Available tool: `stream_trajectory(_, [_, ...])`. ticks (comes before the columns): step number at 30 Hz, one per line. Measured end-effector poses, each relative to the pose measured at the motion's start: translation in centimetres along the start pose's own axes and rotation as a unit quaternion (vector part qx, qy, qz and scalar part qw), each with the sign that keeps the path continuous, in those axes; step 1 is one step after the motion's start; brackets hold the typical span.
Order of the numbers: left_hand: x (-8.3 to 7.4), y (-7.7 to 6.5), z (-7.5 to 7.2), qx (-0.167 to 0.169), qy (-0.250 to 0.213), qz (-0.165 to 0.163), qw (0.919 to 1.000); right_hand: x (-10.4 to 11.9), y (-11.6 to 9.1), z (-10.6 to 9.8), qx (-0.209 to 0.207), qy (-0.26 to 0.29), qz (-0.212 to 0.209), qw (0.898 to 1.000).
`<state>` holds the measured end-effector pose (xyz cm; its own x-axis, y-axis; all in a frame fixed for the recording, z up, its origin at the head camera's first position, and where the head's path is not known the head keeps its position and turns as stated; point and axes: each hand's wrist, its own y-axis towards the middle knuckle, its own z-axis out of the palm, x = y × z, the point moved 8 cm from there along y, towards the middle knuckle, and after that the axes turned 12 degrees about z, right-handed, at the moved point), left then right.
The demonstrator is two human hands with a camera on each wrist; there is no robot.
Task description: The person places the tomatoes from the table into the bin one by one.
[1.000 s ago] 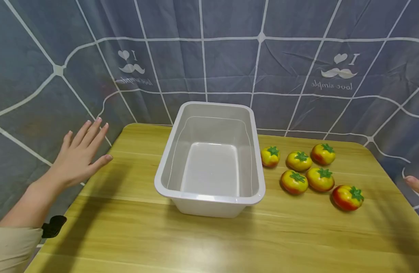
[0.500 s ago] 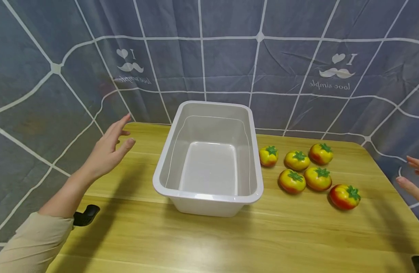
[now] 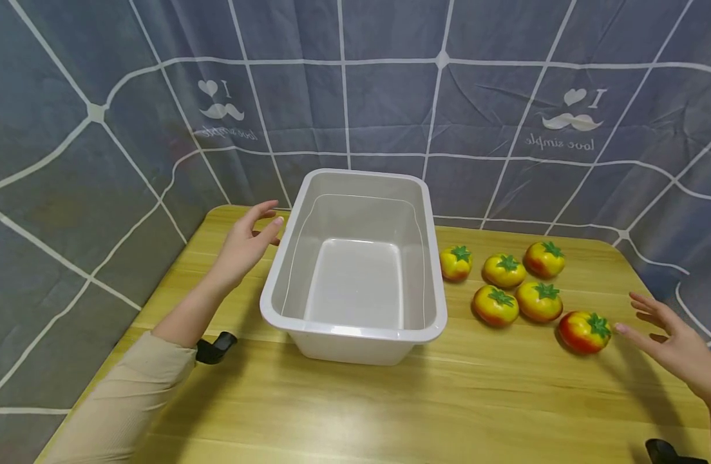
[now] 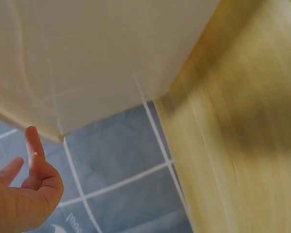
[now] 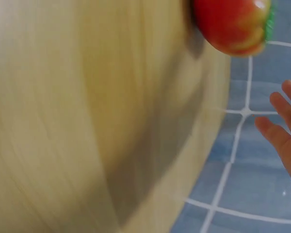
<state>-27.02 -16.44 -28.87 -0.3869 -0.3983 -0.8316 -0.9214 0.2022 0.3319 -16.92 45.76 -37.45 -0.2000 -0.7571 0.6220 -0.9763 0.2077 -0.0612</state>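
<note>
A light grey plastic bin (image 3: 355, 335) stands in the middle of the table with nothing inside. At its left rim is my left hand (image 3: 246, 243), fingers loosely bent and holding nothing; whether a fingertip touches the rim I cannot tell. In the left wrist view this hand (image 4: 31, 189) hangs beside the bin's wall (image 4: 102, 58). My right hand (image 3: 671, 341) is off to the right, fingers spread, just short of a red-and-yellow tomato (image 3: 585, 332) with a green leafy top. That tomato (image 5: 230, 24) also shows in the right wrist view, apart from the fingers.
Several more yellow-and-red tomatoes (image 3: 540, 301) lie grouped right of the bin; one tomato (image 3: 456, 263) sits close against its right side. The wooden table (image 3: 344, 412) meets a grey-blue checked curtain (image 3: 390, 116) at the back and sides.
My left hand has moved right, from beyond the table's left edge to the bin's rim. My right hand has come in from the right toward the nearest tomato. Bin and tomatoes have stayed put.
</note>
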Motion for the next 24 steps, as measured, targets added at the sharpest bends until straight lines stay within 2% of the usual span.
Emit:
stream_trajectory(4, [0.4,0.4,0.9,-0.008,-0.006,-0.012,0.9999,-0.3,0.2,1.4,0.035,0.010,0.009,0.999])
stream_trajectory(8, [0.5,0.6,1.3,-0.013,-0.013,-0.019,0.9996,-0.6,0.2,2.1,0.037,0.013,-0.001,0.999])
stream_trajectory(16, [0.5,0.9,1.6,-0.021,-0.007,-0.027,0.9994,-0.5,0.5,3.0,0.057,0.018,0.012,0.998])
stream_trajectory(24, [0.4,1.0,1.9,-0.029,-0.003,-0.050,0.9983,-0.9,0.7,3.6,0.072,0.022,0.018,0.997])
